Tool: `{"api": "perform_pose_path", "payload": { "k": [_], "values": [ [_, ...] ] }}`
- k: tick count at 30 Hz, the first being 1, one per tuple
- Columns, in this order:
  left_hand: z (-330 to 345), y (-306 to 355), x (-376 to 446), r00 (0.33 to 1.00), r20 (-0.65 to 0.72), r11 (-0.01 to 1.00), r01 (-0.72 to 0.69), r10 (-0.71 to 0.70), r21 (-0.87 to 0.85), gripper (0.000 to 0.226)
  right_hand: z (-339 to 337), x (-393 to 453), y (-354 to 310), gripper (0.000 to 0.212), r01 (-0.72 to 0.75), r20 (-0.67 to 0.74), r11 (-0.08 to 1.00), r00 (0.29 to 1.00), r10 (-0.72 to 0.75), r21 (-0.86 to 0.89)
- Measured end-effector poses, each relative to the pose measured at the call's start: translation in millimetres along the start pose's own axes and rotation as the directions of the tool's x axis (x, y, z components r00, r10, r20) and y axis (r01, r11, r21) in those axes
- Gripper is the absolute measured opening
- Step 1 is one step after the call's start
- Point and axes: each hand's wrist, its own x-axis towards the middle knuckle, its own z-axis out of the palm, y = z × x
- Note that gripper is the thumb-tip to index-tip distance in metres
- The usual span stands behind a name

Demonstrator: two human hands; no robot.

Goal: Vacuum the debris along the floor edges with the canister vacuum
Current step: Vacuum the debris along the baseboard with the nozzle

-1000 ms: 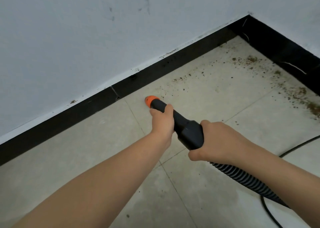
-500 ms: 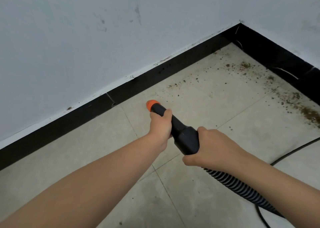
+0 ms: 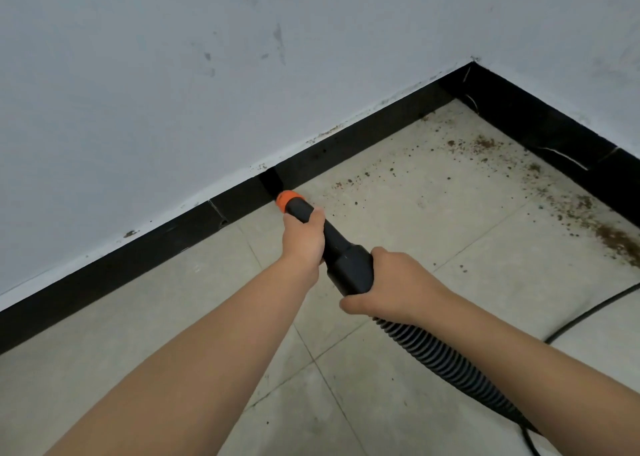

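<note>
Against the black skirting (image 3: 145, 265) the orange nozzle (image 3: 289, 199) is pointing; left hand (image 3: 304, 239) leading and right hand (image 3: 398, 284) are both gripping the wand (image 3: 343, 251), while debris (image 3: 346, 184) is lying just rightward along the skirting, toward the corner.

two pale grey-white walls (image 3: 173, 85) with scuffs and smudges meet at a corner upper right. a black baseboard (image 3: 114, 272) runs along the foot of both, chipped paint along its top edge. the floor (image 3: 433, 220) is of large beige tiles with thin grout lines.
</note>
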Motion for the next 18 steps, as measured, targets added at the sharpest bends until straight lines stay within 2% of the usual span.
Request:
{"api": "perform_pose_path", "payload": {
  "k": [3,8,11,14,18],
  "values": [
    [-2.9,-7.4,-13.8,0.997,-0.02,0.997,0.068,-0.069,-0.026,0.058,-10.7,-10.8,2.8,0.043,0.037,0.082,0.997,0.996,-0.031,-0.07],
    [-6.8,-30.7,-42.8,0.986,0.103,0.987,0.139,-0.131,-0.078,0.057,-16.6,-48.6,10.8,0.041,0.025,0.14,0.985,0.99,-0.001,-0.17],
    [8.1,-32.6,-44.9,0.978,0.157,0.985,0.153,-0.139,-0.077,0.059,-22.5,-54.8,20.4,0.041,-0.015,0.107,0.979,0.994,0.037,-0.205],
    [26.3,-21.5,-34.4,0.977,0.19,0.994,0.103,-0.094,-0.04,0.061,-22.9,-43.1,30.4,0.042,-0.066,0.02,0.982,0.997,0.07,-0.176],
    [35.0,-10.1,-22.1,0.992,0.12,0.998,0.055,-0.051,-0.032,0.06,-21.0,-25.2,29.3,0.041,-0.067,-0.027,0.996,0.997,0.066,-0.06]
  ]
}}
